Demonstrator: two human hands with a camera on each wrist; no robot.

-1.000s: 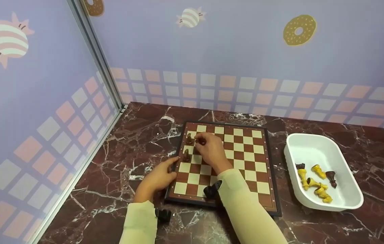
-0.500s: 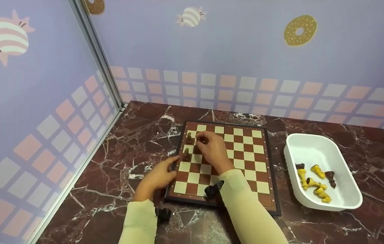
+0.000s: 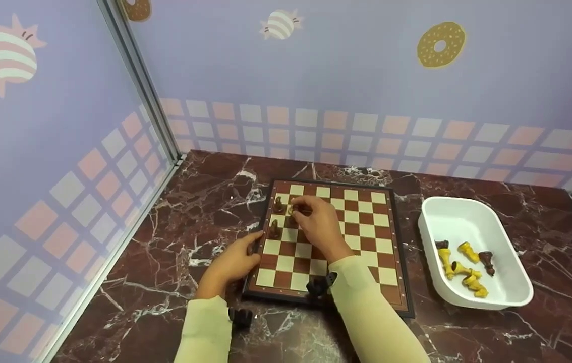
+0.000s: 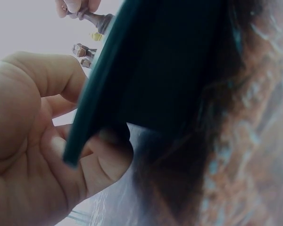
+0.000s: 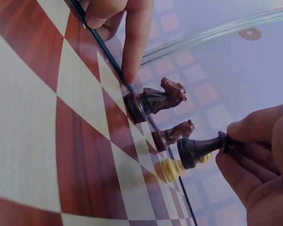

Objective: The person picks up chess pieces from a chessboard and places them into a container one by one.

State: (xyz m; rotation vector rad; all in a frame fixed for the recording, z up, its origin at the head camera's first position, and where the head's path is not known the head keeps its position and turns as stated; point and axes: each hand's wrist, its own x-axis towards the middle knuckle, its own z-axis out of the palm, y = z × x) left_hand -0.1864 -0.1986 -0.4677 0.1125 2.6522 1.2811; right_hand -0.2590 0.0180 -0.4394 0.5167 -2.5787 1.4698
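On the chessboard [image 3: 298,264], along its left side, stand two dark knights [image 3: 275,230] [image 5: 155,101]. Beyond them in the right wrist view is a yellow chess piece [image 5: 171,170], partly covered. My right hand [image 3: 319,224] pinches a dark chess piece [image 5: 198,150] by its upper end, with its wide base toward the board; the fingers hide its top. Whether its base touches the board I cannot tell. My left hand [image 3: 233,259] grips the board's left edge, and in the left wrist view its fingers [image 4: 104,165] curl round the rim.
Right of the board, a white plastic tub [image 3: 467,212] holds several yellow pieces [image 3: 446,262] and a few dark ones [image 3: 486,263]. Everything rests on a dark red marbled tabletop [image 3: 155,262], with patterned walls [image 3: 346,75] behind and at left.
My right hand has shifted slightly to the right relative to the board, and a yellow piece now shows beside its fingertips. The left hand stays at the board's edge.
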